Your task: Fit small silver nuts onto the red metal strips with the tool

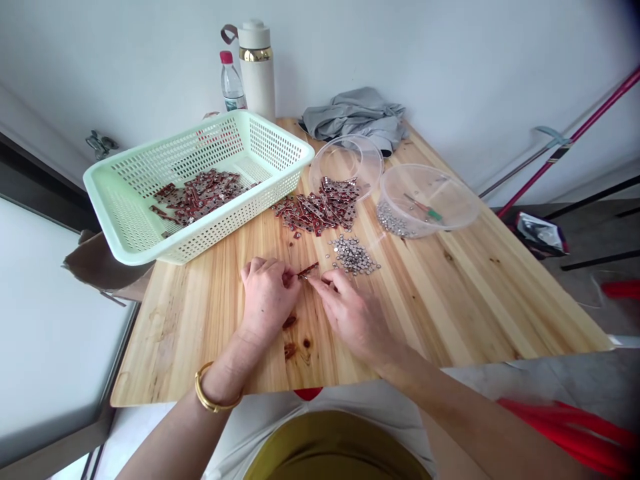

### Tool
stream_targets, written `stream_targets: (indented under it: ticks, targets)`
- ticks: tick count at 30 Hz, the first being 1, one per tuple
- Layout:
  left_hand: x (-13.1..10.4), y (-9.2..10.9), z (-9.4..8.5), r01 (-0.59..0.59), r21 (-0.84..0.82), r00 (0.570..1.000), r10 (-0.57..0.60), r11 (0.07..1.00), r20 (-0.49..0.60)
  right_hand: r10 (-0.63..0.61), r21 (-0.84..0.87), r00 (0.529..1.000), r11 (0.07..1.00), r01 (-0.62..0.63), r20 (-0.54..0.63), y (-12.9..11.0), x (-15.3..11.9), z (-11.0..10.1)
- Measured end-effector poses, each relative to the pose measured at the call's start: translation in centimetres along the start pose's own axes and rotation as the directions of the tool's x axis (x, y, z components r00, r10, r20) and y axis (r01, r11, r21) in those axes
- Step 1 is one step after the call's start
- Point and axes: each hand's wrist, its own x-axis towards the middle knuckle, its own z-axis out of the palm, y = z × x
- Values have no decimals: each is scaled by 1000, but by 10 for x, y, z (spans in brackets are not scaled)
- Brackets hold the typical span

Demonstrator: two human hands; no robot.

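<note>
My left hand (pixel 270 293) is closed on one end of a small reddish-brown strip (pixel 309 269), holding it just above the wooden table. The fingers of my right hand (pixel 350 310) are pinched near the strip's other end; whatever lies between them is too small to make out. Just beyond my right hand lies a loose heap of small silvery round discs (pixel 353 255). Behind the discs is a pile of similar reddish-brown strips (pixel 320 208), partly spilling from a clear round lid or tub on its side (pixel 374 175).
A pale green basket (pixel 200 235) at the left contains more strips. A clear tub (pixel 453 223) at the right holds metal pieces, with a green-handled tool (pixel 429 212) visible. Behind stand a water bottle (pixel 231 83), a white flask (pixel 259 80) and a grey cloth (pixel 353 113).
</note>
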Motion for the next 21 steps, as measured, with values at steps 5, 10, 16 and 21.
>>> stream_targets:
  ticks: [5,10,16,21]
  targets:
    - [0,-2,-1,-8,7,1000,8,1000,0,-22,-29,999,999,23,39,-3,0,-1]
    - [-1,-1,3,-20,13,1000,20,1000,-6,-71,-89,996,993,76,53,-7,0,1]
    - [0,0,-21,-95,21,992,97,995,-84,21,147,997,989,-10,-79,4,2,-9]
    - [44,-14,-102,-141,166,847,205,976,-490,151,310,937,949,-49,-314,25,2,-32]
